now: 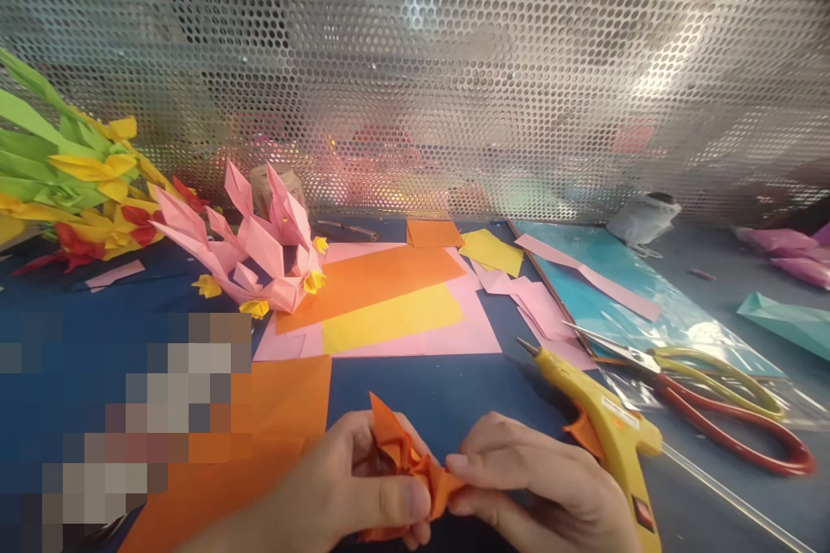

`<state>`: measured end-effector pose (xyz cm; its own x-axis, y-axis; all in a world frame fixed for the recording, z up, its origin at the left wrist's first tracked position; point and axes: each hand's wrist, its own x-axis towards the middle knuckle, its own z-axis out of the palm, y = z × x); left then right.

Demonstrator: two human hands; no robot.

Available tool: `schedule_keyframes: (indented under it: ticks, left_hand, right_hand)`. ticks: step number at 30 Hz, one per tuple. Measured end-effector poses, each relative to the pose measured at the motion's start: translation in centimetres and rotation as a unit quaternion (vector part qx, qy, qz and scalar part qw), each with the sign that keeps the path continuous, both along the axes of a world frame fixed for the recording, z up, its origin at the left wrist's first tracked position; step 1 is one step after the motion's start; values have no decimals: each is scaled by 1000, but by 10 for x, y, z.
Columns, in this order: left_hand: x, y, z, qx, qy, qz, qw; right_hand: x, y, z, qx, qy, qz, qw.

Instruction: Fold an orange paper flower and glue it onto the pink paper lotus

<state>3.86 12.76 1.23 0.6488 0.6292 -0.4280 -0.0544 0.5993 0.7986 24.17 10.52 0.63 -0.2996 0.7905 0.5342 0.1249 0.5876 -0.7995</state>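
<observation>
An orange folded-paper flower [413, 460] with pointed petals is held between my hands at the bottom centre. My left hand [337, 484] wraps around its left side, the thumb pressed on the folds. The thumb and fingertips of my right hand [538, 479] pinch a point on its right side. Parts of the paper are hidden behind my fingers. Beside my right hand lies a yellow glue gun [593, 415] with a clear glue stick [732, 492] at its back end. A large orange paper sheet [285, 406] lies under my left forearm.
Red-and-yellow-handled scissors [700, 389] lie at the right, near a blue plastic-wrapped pack [622, 276]. Pink, orange and yellow papers [389, 320] are stacked mid-table. A pink paper flower piece [259, 251] and a paper bouquet [84, 164] stand left. A perforated metal panel [415, 60] rises behind.
</observation>
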Motion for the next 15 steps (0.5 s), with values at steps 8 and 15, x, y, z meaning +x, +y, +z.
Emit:
schedule_keyframes:
  ticks: [8, 15]
  left_hand:
    - [4, -1, 2, 33, 3, 10, 999]
    - [12, -7, 21, 84, 160, 35, 983]
  right_hand:
    - [-1, -2, 3, 10, -17, 11, 1000]
    - [2, -6, -5, 14, -52, 39, 998]
